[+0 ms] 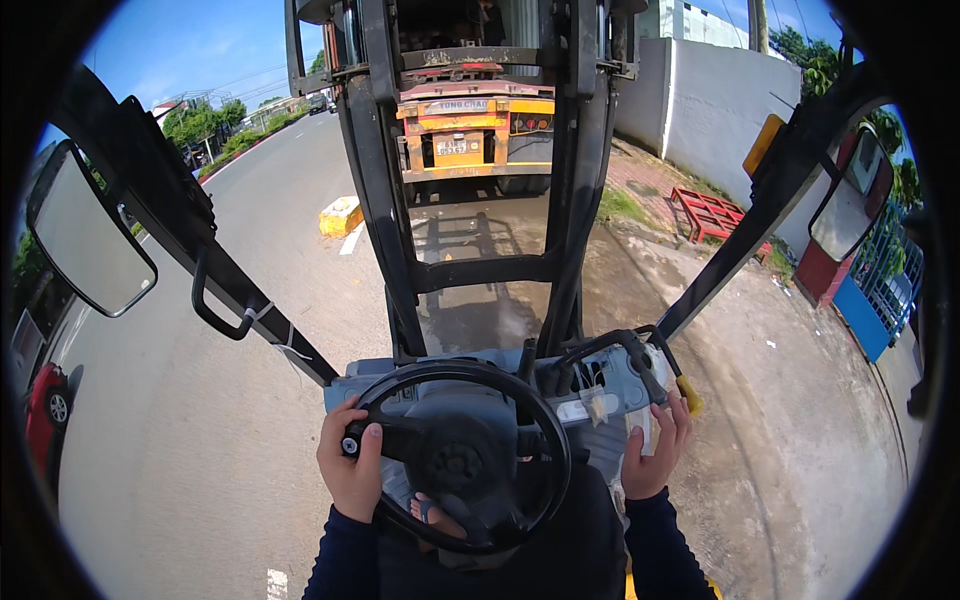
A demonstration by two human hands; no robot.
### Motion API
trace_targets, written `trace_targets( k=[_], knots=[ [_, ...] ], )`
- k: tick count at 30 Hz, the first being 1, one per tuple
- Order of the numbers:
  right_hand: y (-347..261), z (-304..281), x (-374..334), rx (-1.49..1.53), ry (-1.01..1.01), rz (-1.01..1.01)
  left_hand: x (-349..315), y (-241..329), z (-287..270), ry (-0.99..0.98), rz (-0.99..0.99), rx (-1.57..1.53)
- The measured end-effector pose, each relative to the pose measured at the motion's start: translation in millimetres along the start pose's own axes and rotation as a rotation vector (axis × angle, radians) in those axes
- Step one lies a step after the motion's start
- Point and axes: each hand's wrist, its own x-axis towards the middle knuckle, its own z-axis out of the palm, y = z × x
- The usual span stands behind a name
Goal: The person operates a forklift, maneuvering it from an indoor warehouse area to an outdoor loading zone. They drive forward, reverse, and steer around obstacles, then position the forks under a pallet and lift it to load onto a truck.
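Note:
A black steering wheel (548,410) of a forklift stands in front of me. My left hand (352,462) is closed around its left side, at a black spinner knob (350,444) with a metal centre. My right hand (655,458) is raised beside the dashboard's right end, thumb apart and fingers stretched up. Its fingertips are at the ends of the black control levers (645,372), close to a yellow-ended lever (689,394); I cannot tell whether they press on them. A sandalled foot (438,517) shows through the wheel.
Beyond the forklift's black mast (572,210) stands a yellow-orange truck rear (475,140). A yellow-white block (341,216) sits on the road left of the mast. At right are a red metal frame (708,214), a white wall (715,105) and a blue gate (872,310). A red car (45,410) is at far left.

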Motion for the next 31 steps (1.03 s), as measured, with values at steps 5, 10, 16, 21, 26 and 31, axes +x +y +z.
trace_targets(
  k=[5, 10, 16, 21, 26, 31],
  knots=[
    [-52.2, 29.2, -62.2, 0.599, -0.355, 0.58, -15.2, -11.8, -14.9, -0.013, -0.038, 0.024],
    [-35.3, 73.3, -71.0, 0.682, -0.314, 0.671, -31.5, -17.5, -27.1, -0.04, 0.005, 0.086],
    [-42.4, 54.8, -33.6, 0.438, -0.34, 0.534, -32.7, -5.8, -39.2, -0.107, -0.002, 0.162],
    [-68.0, 14.2, 53.0, 0.37, -0.165, 0.209, 18.8, 31.3, -50.1, -0.183, 0.232, 0.265],
    [-157.2, 16.9, 161.0, 0.546, -0.174, -0.317, 83.3, 77.7, 29.1, -0.428, 0.621, 0.32],
    [-295.1, 13.8, 189.2, 0.851, -0.232, -0.795, 104.4, 106.7, 144.8, -1.156, 0.74, 0.416]
  ],
)
